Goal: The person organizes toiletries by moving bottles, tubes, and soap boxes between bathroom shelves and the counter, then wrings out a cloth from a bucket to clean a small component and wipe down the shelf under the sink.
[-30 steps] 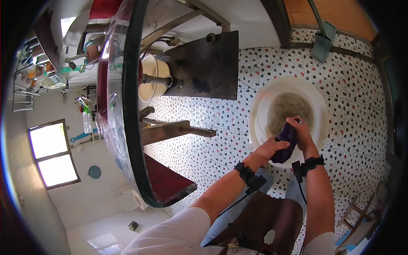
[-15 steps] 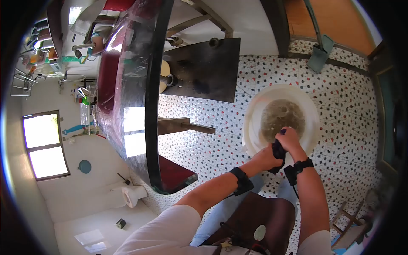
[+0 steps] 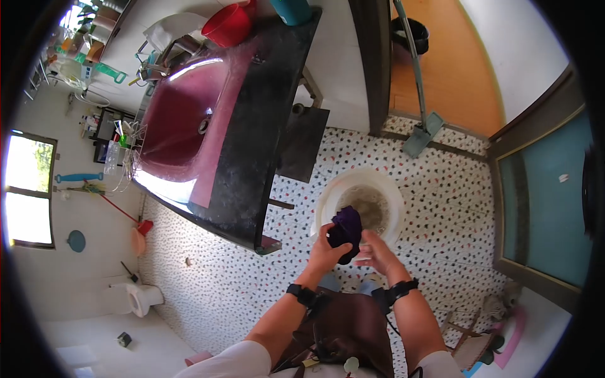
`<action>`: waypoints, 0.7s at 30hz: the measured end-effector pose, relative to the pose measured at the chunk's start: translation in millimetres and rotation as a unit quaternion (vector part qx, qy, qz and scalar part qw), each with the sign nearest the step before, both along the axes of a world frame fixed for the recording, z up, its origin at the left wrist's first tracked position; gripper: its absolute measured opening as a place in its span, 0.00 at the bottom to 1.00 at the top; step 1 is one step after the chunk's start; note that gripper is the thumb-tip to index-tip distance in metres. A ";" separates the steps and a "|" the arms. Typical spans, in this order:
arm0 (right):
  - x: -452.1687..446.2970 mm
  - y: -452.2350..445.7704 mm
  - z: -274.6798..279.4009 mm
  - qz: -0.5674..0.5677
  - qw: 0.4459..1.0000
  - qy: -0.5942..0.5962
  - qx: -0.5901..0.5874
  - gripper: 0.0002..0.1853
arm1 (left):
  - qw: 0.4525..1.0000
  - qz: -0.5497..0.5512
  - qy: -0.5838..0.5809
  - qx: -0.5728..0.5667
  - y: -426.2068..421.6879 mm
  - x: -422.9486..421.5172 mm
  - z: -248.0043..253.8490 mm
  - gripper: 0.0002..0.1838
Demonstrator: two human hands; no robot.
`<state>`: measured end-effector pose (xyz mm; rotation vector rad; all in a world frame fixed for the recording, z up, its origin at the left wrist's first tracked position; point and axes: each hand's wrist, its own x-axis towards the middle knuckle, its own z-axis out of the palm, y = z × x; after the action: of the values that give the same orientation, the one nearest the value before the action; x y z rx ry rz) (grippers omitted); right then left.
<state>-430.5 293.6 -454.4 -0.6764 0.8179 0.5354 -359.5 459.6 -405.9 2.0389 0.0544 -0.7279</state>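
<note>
A bunched dark purple cloth (image 3: pixel 346 228) hangs over the near left part of a white basin (image 3: pixel 395 201), which stands on the floor with murky water (image 3: pixel 372 208) inside. My left hand (image 3: pixel 327 251) grips the cloth from its left side, thumb across the lower end. Just right of the cloth is my right hand (image 3: pixel 377 253), its fingers apart and holding nothing. Both wrists wear black straps.
To the left is a dark counter (image 3: pixel 252 145) with a pink sink (image 3: pixel 183 113) and a red dipper (image 3: pixel 227 26). A long-handled dustpan (image 3: pixel 422 135) rests by the doorway. A toilet (image 3: pixel 142 298) stands at the lower left; a teal door (image 3: pixel 548 195) is at right.
The view has swung, showing more of the sink and the door. My right hand has let go of the cloth and opened, while my left hand holds the cloth up, less squeezed.
</note>
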 end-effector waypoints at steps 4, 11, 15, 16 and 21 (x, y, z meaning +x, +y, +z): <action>26.7 29.6 14.2 -0.067 0.992 -0.111 0.005 0.33 | 0.972 -0.136 -0.187 0.039 -1.5 0.9 17.3 0.38; 101.4 35.6 17.5 -0.100 0.984 -0.144 -0.020 0.21 | 0.971 -0.016 -0.018 -0.236 36.8 31.3 0.1 0.43; 150.8 33.2 17.9 -0.101 0.984 -0.139 -0.054 0.24 | 0.971 0.036 0.017 -0.236 70.3 51.6 -26.6 0.40; 160.4 30.5 15.8 -0.100 0.984 -0.136 -0.053 0.24 | 0.983 0.029 0.016 -0.180 82.7 53.1 -44.9 0.37; 234.9 -0.2 -19.4 -0.030 0.951 -0.214 -0.219 0.29 | 0.950 0.241 0.087 -0.181 127.2 61.6 -88.2 0.19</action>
<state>-195.7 293.3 -473.8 -1.1277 0.5431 0.1343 -298.0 586.8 -494.1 1.5219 0.4707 -0.5530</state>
